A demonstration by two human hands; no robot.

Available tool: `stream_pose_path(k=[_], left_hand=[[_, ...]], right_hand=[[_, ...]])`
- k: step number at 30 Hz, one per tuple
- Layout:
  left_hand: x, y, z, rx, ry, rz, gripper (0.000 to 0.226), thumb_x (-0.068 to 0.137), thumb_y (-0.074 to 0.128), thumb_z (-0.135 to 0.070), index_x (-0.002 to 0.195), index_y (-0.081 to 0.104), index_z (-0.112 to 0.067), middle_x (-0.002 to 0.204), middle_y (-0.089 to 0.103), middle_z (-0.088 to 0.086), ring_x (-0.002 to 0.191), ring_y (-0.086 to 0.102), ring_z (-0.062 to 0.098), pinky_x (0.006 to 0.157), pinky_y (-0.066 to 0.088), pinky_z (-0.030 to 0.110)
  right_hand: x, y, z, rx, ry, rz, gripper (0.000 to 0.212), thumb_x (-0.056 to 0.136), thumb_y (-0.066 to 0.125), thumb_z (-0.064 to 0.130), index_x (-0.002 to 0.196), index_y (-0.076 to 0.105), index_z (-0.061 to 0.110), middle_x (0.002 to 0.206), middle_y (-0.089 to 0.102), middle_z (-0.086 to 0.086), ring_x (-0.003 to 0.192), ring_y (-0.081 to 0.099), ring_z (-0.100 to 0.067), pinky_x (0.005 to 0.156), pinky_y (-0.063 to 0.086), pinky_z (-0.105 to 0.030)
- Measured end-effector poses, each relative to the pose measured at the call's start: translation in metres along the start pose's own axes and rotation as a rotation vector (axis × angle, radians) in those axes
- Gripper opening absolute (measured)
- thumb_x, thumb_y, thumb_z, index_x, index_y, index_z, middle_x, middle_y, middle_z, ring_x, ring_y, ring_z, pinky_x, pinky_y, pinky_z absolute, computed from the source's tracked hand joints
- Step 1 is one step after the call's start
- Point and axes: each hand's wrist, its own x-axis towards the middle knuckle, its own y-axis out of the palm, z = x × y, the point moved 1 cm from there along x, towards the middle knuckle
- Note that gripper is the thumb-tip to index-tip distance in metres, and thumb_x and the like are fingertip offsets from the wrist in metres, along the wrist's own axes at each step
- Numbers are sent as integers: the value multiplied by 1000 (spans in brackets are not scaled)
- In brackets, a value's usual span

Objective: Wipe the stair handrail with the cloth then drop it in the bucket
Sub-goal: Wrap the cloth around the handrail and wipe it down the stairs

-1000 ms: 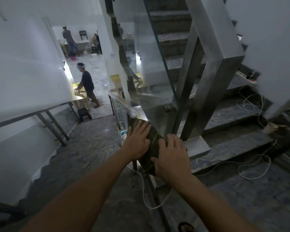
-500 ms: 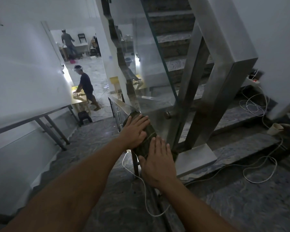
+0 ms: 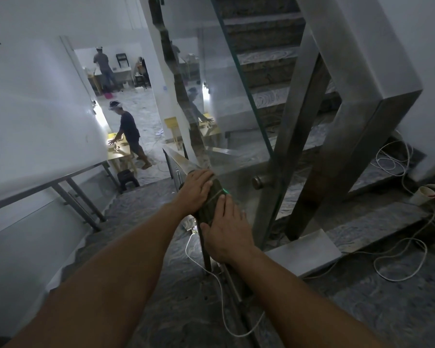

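A dark green cloth (image 3: 210, 200) lies draped over the top of the steel stair handrail (image 3: 180, 160), which slopes down the flight ahead of me. My left hand (image 3: 195, 190) presses flat on the cloth's far end, fingers together. Palm down on the near end of the cloth rests my right hand (image 3: 226, 232), its fingers slightly spread. Both hands hold the cloth against the rail. The bucket is not in view.
A glass panel (image 3: 236, 101) and thick steel posts (image 3: 347, 151) rise to my right. White cables (image 3: 392, 262) and a paper cup (image 3: 423, 194) lie on the marble steps. A wall rail (image 3: 48, 187) runs on the left. A person (image 3: 128, 131) stands at a yellow table below.
Both hands and the cloth have slid down along the handrail, away from me. The view has moved forward and closer to the steel posts.
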Motion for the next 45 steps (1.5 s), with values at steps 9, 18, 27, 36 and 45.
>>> stream_pose_path(k=[9,18,27,36,45], left_hand=[[-28,14,-19,-482,-334,-135,51,102,28,-20,150,9,-12,157,15,17,142,25,29,117,25,52],[-89,18,-56,-924,-567,-139,32,102,30,-21,127,48,-14,121,56,15,110,55,29,99,47,46],[-162,48,-98,-1036,-677,-191,32,101,36,-28,127,52,-18,130,56,17,115,56,30,101,47,48],[-198,63,-150,-157,-284,-53,82,85,11,-52,151,0,-6,160,-16,13,147,-16,30,122,3,48],[-199,81,-166,422,96,-12,75,60,83,-30,128,58,-9,129,63,13,120,60,29,104,38,49]], right_hand=[[-9,-4,-7,-97,-117,81,79,98,29,49,151,-11,6,161,-14,-19,149,-8,-34,121,-1,-48],[-61,-2,-19,-188,-214,24,70,100,29,39,152,-6,7,162,-10,-15,149,-15,-29,114,-13,-40],[-133,-7,-60,-291,-281,-2,78,95,15,62,152,-1,12,160,-11,-5,148,-15,-21,114,-22,-39],[-144,-37,-129,-376,-220,-12,73,94,6,60,152,-6,16,159,-15,3,145,-23,-16,113,-18,-50],[-131,-49,-190,-480,-192,-172,62,94,41,33,149,27,9,156,32,-11,146,20,-27,119,10,-54]])
